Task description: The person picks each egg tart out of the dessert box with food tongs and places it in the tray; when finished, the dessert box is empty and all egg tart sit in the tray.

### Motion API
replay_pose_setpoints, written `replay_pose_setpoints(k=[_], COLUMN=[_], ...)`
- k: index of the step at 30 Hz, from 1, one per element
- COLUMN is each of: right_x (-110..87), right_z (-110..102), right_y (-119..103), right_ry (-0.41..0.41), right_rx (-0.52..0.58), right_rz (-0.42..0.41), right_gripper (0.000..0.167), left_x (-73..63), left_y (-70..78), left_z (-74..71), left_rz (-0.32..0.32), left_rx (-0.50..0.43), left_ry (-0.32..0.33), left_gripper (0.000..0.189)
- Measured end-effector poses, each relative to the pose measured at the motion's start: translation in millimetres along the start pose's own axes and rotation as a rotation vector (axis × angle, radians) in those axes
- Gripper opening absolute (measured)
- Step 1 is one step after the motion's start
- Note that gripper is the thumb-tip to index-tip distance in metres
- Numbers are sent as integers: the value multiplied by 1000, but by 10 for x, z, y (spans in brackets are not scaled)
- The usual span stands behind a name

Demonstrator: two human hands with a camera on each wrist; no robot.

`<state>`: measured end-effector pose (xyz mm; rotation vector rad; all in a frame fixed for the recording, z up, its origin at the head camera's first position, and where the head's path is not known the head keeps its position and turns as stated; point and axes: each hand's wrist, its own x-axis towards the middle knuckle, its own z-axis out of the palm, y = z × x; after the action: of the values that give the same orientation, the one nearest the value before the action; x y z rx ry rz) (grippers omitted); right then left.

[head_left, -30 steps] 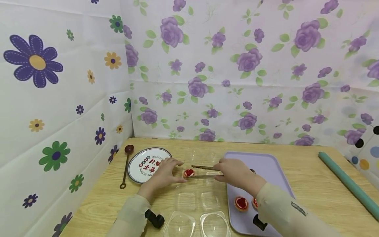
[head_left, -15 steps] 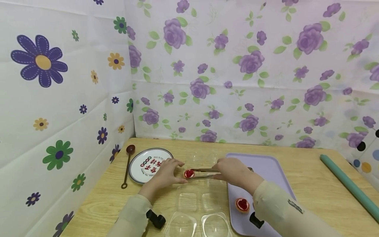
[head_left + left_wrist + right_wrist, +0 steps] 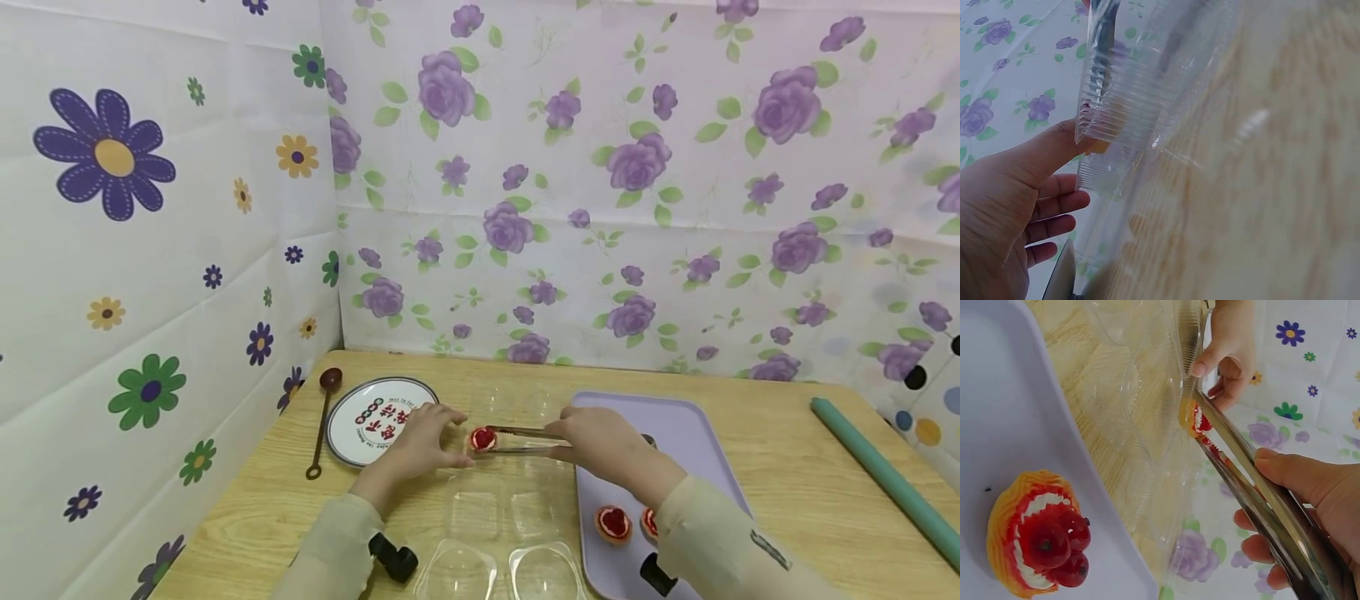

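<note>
My right hand (image 3: pixel 603 440) grips metal tongs (image 3: pixel 1250 487) that point left. Between the tong tips is a small fruit tart (image 3: pixel 482 439) with a red top and white cream, at the back left compartments of a clear plastic container (image 3: pixel 474 512). My left hand (image 3: pixel 420 442) is at the container's left side, thumb and forefinger spread around the tart. In the left wrist view, the left thumb is against the ribbed plastic wall (image 3: pixel 1107 115) and the other fingers are loosely bent. Two more tarts (image 3: pixel 613 524) lie on a lilac tray (image 3: pixel 686 433) under my right forearm.
A white plate (image 3: pixel 367 412) with red lettering lies left of the container, beside a dark brown ladle (image 3: pixel 324 417). A green roll (image 3: pixel 885 475) lies at the far right. Patterned cloth walls (image 3: pixel 525 167) rise behind the table (image 3: pixel 247 533) and on its left.
My right hand has shifted slightly right with the tongs, so the second tart on the tray shows again. The tart at the tong tips moved a little right. My left hand stays put.
</note>
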<state>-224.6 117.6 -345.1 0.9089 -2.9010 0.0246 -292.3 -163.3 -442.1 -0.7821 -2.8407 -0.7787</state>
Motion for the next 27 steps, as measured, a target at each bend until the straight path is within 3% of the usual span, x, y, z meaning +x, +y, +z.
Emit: replay_pose_setpoints(k=[10,27], right_x=[-149,-649], right_z=[-88,-309], right_y=[44,217], right_ry=[68,209], right_rx=[2,-25], right_rz=[-13,41], right_gripper=[31,34], left_x=[-12,-11], left_y=[16,16], left_z=[-16,-6], left_rz=[4,4], left_rx=[-22,-23], left_ry=[-1,6], left_gripper=[71,70])
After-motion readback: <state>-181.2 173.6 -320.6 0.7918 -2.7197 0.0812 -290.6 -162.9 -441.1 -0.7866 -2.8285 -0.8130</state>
